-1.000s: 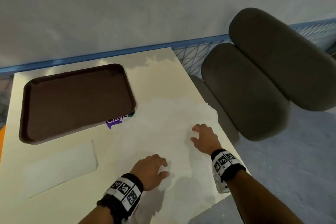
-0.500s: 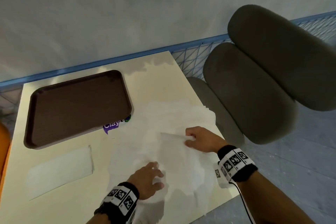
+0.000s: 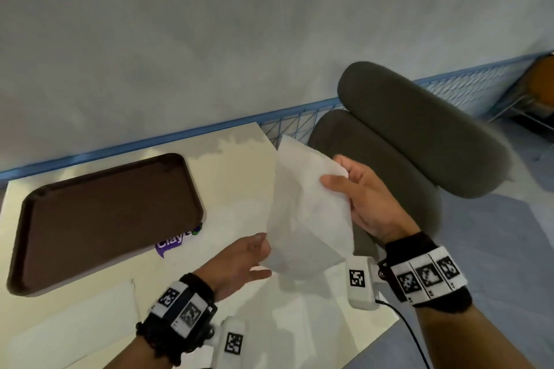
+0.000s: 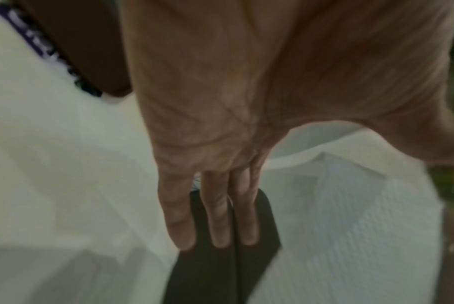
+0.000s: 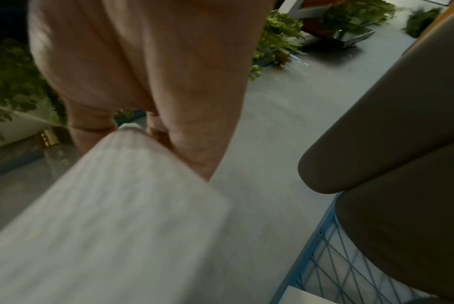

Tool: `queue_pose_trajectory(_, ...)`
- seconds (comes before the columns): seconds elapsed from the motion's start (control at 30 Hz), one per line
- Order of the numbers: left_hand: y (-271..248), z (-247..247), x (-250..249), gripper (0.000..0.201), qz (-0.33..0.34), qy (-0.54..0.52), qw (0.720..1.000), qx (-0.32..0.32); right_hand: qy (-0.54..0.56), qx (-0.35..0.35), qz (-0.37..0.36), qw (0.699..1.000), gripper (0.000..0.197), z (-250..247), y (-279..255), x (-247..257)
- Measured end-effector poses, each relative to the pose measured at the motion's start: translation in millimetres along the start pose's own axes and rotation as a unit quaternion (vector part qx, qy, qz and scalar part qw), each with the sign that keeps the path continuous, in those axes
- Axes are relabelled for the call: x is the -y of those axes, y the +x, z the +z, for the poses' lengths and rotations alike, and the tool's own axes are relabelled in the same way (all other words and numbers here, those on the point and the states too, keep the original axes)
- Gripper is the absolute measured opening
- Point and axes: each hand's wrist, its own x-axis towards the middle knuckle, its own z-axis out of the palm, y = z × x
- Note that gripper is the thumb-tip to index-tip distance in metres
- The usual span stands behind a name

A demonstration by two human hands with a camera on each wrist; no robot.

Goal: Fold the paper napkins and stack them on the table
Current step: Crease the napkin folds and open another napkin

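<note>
A white paper napkin (image 3: 305,213) hangs unfolded in the air over the table's right side. My right hand (image 3: 338,177) pinches its upper right edge between thumb and fingers, and the right wrist view shows the sheet (image 5: 103,226) running down from those fingers (image 5: 90,123). My left hand (image 3: 254,257) is just below and left of the sheet with straight fingers (image 4: 215,216), at the napkin's (image 4: 363,226) lower edge and not gripping it. More white napkins (image 3: 239,219) lie spread on the table. One folded napkin (image 3: 69,335) lies flat at the near left.
A dark brown tray (image 3: 105,219) sits at the table's far left, with a purple sticker (image 3: 171,244) by its near corner. Grey chair cushions (image 3: 419,135) stand right of the cream table (image 3: 233,147). A blue wire rail (image 3: 287,123) runs along the wall.
My right hand has picked a napkin off the spread pile and raised it well above the table. My left hand has lifted off the table toward the sheet's lower edge.
</note>
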Motion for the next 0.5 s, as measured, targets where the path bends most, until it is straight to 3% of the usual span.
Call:
queue_pose_trajectory(0.07, -10.8, 4.1, -13.7, 0.078, 0.042, -0.072, 0.997, 0.001, 0.045, -0.057, -0.008, 0.997, 0.009, 3.9, -2.3, -6.2)
queue_pose_trajectory(0.13, -20.1, 0.6, -28.8, 0.069, 0.1, -0.1, 0.989, -0.05, 0.045, -0.109, -0.007, 0.993, 0.011, 8.3, -6.9, -17.4)
queue_pose_trajectory(0.27, -43.5, -23.5, -52.4, 0.081, 0.2, -0.047, 0.968, -0.145, 0.015, -0.178, 0.007, 0.984, 0.022, 19.1, -21.3, -37.8)
queue_pose_trajectory(0.37, -63.8, -31.2, -62.5, 0.068, 0.251, 0.073, 0.951, -0.167, -0.054, -0.162, -0.004, 0.985, 0.041, 30.2, -26.6, -41.2)
queue_pose_trajectory(0.5, -77.1, -35.8, -69.6, 0.046, 0.252, 0.122, 0.941, -0.188, -0.092, -0.099, -0.031, 0.99, 0.023, 46.0, -29.4, -33.5)
